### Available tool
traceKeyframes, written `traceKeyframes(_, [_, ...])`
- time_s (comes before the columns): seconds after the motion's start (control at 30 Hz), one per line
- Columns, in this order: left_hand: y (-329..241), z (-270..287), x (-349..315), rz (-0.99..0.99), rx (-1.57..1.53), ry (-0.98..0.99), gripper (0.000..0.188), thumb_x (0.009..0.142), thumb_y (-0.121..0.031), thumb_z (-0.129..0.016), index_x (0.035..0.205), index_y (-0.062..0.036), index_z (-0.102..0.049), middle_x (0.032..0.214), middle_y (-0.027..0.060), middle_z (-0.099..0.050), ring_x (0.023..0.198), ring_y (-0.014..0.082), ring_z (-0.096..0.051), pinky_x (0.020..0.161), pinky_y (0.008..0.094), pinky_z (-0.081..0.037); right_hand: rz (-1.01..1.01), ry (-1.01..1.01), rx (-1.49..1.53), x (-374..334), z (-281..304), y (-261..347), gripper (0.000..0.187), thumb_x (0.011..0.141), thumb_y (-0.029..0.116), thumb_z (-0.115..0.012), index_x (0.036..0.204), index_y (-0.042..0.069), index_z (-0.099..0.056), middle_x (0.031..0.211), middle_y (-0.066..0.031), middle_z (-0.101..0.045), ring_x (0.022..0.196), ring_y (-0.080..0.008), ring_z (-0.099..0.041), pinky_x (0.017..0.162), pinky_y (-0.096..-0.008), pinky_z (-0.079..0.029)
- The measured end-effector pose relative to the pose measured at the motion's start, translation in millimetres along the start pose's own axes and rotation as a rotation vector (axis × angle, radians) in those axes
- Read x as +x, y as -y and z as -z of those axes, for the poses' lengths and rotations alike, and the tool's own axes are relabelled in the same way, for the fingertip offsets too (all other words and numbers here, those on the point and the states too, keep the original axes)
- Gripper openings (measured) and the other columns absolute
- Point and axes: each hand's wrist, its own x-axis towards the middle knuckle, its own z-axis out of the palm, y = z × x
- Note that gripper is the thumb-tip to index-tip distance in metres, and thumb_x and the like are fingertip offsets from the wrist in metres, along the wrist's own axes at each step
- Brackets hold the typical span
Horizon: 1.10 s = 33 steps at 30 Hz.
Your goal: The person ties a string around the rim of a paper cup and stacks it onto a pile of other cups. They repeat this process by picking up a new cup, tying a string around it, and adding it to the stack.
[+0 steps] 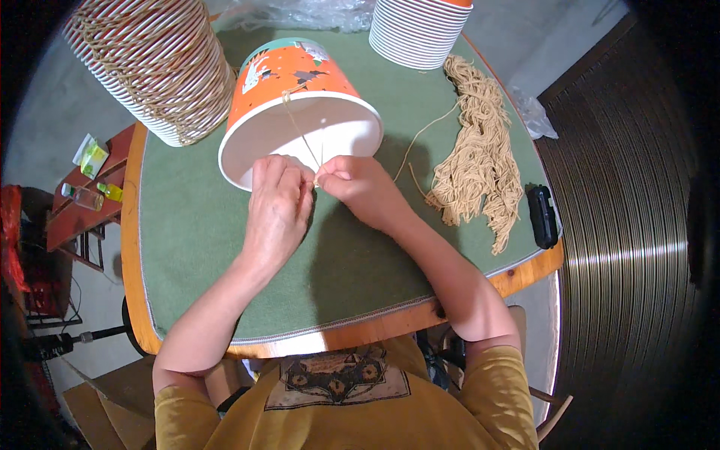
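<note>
An orange paper bucket [255,97] with printed figures lies tilted on the table, its white inside and rim facing me. A thin tan cord [298,129] is fastened near the top of the rim and runs down across the mouth. My left hand [277,199] and my right hand [360,187] meet at the lower rim, fingertips pinched together on the cord. Just what the fingertips do with it is partly hidden by the fingers. To the right lies a loose hank of tan cord [480,142], with single strands trailing toward my right hand.
Nested buckets laced with cord [161,71] stand at the far left; another white-rimmed stack [416,34] is at the back right. A black case [542,216] sits by the right edge of the green-covered table [217,300]. Clear plastic wrap [300,13] lies at the back.
</note>
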Motion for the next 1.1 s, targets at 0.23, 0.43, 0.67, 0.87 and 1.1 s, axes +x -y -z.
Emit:
traceKeyframes(0.23, [-1, -1, 0, 0.001, -0.004, 0.008, 0.012, 0.075, 0.004, -0.066, 0.084, 0.0018, -0.058, 0.092, 0.0141, -0.053, 0.093, 0.0333, -0.049, 0.081, 0.043, -0.045, 0.029, -0.032, -0.04, -1, -1, 3, 0.031, 0.083, 0.026, -0.055, 0.09, 0.0, -0.069, 0.082, -0.0188, -0.069, 0.076, -0.0319, -0.068, 0.071, -0.0386, -0.051])
traceKeyframes(0.43, [0, -5, 1, -0.019, 0.091, 0.041, 0.015, 0.073, 0.003, -0.065, 0.084, 0.0027, -0.056, 0.091, 0.0164, -0.051, 0.092, 0.0345, -0.049, 0.079, 0.0442, -0.045, 0.033, -0.007, 0.011, 0, 1, 0, 0.031, 0.083, 0.026, -0.054, 0.09, -0.001, -0.069, 0.082, -0.0191, -0.068, 0.075, -0.0321, -0.067, 0.072, -0.0384, -0.051])
traceKeyframes(0.67, [4, -5, 4, 0.009, 0.055, 0.022, 0.016, 0.071, 0.004, -0.063, 0.084, 0.0038, -0.054, 0.094, 0.0176, -0.051, 0.095, 0.0372, -0.049, 0.082, 0.0454, -0.044, -0.006, -0.067, -0.071, -4, -4, 3, 0.023, 0.088, 0.023, -0.061, 0.096, 0.003, -0.067, 0.073, -0.0097, -0.065, 0.068, -0.0165, -0.061, 0.067, -0.0315, -0.047])
traceKeyframes(0.87, [8, 2, -1, 0.094, -0.032, 0.071, 0.011, 0.073, 0.003, -0.06, 0.08, 0.0051, -0.054, 0.106, 0.02, -0.051, 0.116, 0.0402, -0.046, 0.095, 0.0459, -0.043, 0.081, -0.157, -0.227, -8, -12, 3, 0.018, 0.088, 0.028, -0.057, 0.091, 0.015, -0.069, 0.079, -0.0161, -0.068, 0.073, -0.0374, -0.066, 0.068, -0.0467, -0.053])
traceKeyframes(1.1, [20, 6, -2, 0.232, -0.12, 0.202, 0.007, 0.082, -0.002, -0.058, 0.081, 0.0013, -0.051, 0.117, 0.0131, -0.051, 0.123, 0.0296, -0.042, 0.094, 0.0377, -0.044, 0.179, -0.174, -0.361, -13, -14, 4, 0.012, 0.086, 0.026, -0.065, 0.095, 0.019, -0.069, 0.066, -0.0114, -0.062, 0.058, -0.0281, -0.062, 0.055, -0.0404, -0.048])
